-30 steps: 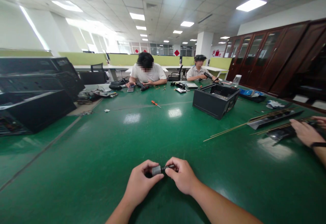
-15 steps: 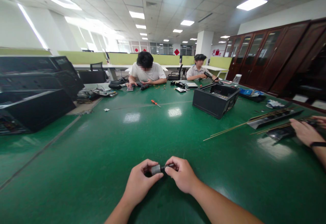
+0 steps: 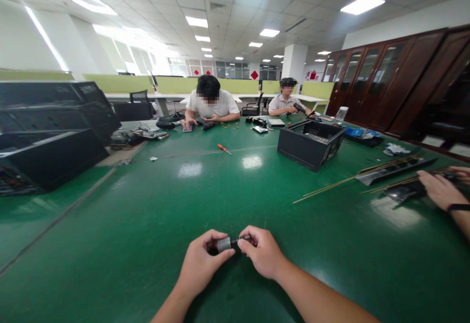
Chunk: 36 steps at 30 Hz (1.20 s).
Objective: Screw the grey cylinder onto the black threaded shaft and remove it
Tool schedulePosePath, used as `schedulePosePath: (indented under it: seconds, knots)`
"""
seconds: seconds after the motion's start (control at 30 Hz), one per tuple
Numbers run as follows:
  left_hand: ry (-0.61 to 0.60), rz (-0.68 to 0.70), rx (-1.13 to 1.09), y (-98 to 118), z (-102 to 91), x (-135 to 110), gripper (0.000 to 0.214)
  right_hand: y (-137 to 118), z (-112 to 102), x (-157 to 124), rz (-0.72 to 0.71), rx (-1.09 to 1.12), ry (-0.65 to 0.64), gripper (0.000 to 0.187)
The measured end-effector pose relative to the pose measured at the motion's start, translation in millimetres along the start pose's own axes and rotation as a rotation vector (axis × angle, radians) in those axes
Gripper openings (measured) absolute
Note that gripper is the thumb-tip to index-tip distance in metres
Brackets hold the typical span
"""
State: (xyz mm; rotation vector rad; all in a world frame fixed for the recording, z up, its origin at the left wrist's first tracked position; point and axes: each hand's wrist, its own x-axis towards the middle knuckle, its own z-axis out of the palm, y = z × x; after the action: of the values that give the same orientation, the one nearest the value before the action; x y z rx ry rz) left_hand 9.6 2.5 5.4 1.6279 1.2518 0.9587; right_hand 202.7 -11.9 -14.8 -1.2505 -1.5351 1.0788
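Just above the green tabletop (image 3: 154, 215), near its front edge, I hold a small grey metal cylinder with a dark shaft (image 3: 223, 244); its exact kind is not clear. Thumb and fingers of my left hand (image 3: 203, 259) close around the cylinder end. My right hand (image 3: 262, 254) pinches the dark shaft on the other side, and its fingertips hide part of it. The piece lies roughly level between both hands.
An orange screwdriver (image 3: 223, 149) lies mid-table. A black computer case (image 3: 308, 149) stands right of it; more cases (image 3: 55, 161) are stacked left. Thin brass rods (image 3: 326, 187) lie at right beside a co-worker's hands (image 3: 440, 191). Two people (image 3: 213, 100) sit across the table.
Almost nothing differs. My right fingers seem to have shifted very slightly around the shaft, while my left hand keeps its hold.
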Motion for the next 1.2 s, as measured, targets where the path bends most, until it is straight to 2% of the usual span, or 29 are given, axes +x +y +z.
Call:
schedulePosePath:
  seconds: [0.63,0.93,1.2]
  knots:
    - [-0.011,0.002,0.022,3,-0.1,0,0.026,1,0,-1,-0.014,-0.013,-0.004,0.012]
    - [0.007,0.010,0.016,11,0.0,-2,0.025,1,0,-1,-0.008,-0.023,-0.004,0.012]
    - [-0.006,0.003,0.008,9,-0.7,-1,0.025,0,0,-1,-0.004,-0.024,-0.003,0.012]
